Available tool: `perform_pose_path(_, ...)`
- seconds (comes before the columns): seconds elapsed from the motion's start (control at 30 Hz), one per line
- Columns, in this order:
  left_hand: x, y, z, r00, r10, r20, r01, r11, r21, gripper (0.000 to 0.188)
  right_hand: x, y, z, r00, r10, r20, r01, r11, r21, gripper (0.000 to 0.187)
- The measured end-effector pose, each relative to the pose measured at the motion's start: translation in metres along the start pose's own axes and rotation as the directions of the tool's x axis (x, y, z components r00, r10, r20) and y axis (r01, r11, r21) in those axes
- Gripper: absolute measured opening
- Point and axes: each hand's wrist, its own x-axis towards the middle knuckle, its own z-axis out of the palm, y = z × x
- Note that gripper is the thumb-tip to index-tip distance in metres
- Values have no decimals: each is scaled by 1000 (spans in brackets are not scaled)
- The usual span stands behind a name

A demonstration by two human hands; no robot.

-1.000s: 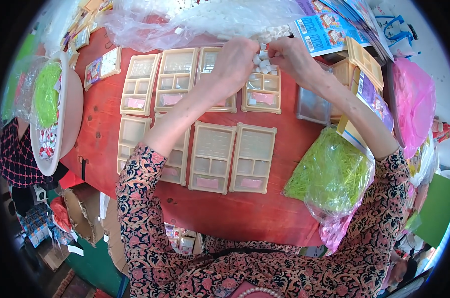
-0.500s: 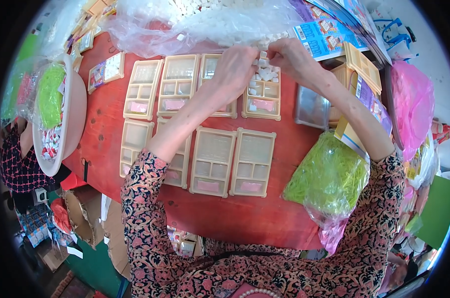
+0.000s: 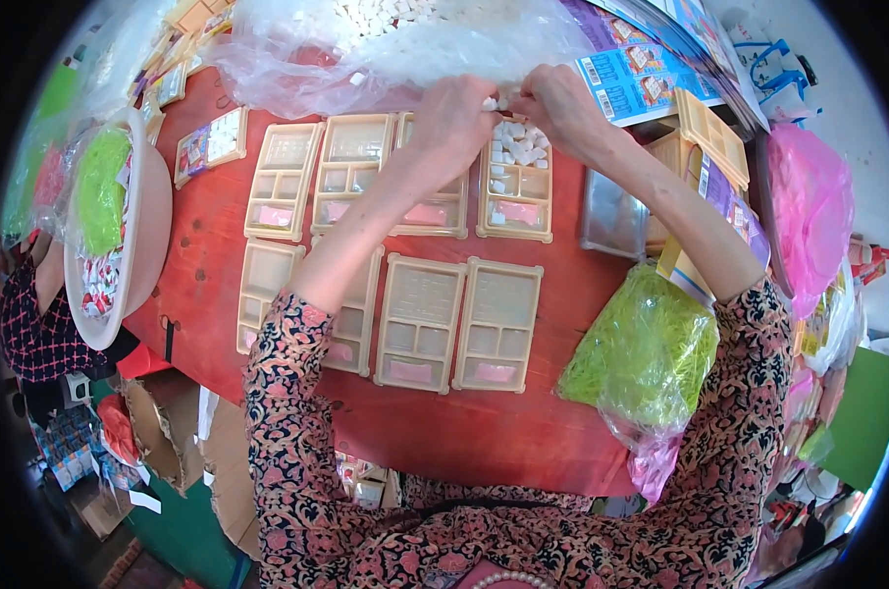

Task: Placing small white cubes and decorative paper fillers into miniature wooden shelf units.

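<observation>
Both hands work close together over the far end of a cream compartment tray (image 3: 515, 204). Small white cubes (image 3: 523, 147) fill its large far section, and a pink packet (image 3: 516, 214) lies in its near section. My left hand (image 3: 456, 116), its fingers closed, has white cubes at the fingertips. Opposite it, the fingers of my right hand (image 3: 559, 106) are pinched together; what they hold is hidden. Two more trays (image 3: 420, 324) (image 3: 498, 324) stand nearer, each with a pink packet but no cubes. My left forearm covers parts of other trays.
A clear plastic bag (image 3: 297, 74) of white cubes spreads along the far edge. Printed cards (image 3: 651, 79) are stacked far right, above a bag of green shreds (image 3: 641, 344). A white basin (image 3: 145, 236) stands left, near another person's arm (image 3: 47, 280). A filled tray (image 3: 211, 145) lies far left.
Both hands have shifted slightly farther away, off the tray's far section toward the bag. More of the cubes in that section now show.
</observation>
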Motion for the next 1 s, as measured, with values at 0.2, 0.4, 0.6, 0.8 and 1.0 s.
perform_pose_path(0.2,3,14,-23,960,-164,229,200,969,-145,22,4,6,6,998,60,-32,-62,996,-63,18)
perform_pose_path(0.4,-6,22,1,981,101,168,-67,978,-196,21,6,8,-3,999,21,-48,-22,999,-26,17)
perform_pose_path(0.6,-12,28,2,982,109,151,-87,985,-146,16,-17,5,-27,995,13,101,-24,994,105,19)
perform_pose_path(0.8,-8,27,4,989,132,70,-116,974,-195,13,-25,4,-18,974,75,214,-120,971,206,15)
perform_pose_path(1.0,-10,35,0,990,114,86,-93,972,-216,15,-24,10,-21,972,155,176,-198,945,260,14)
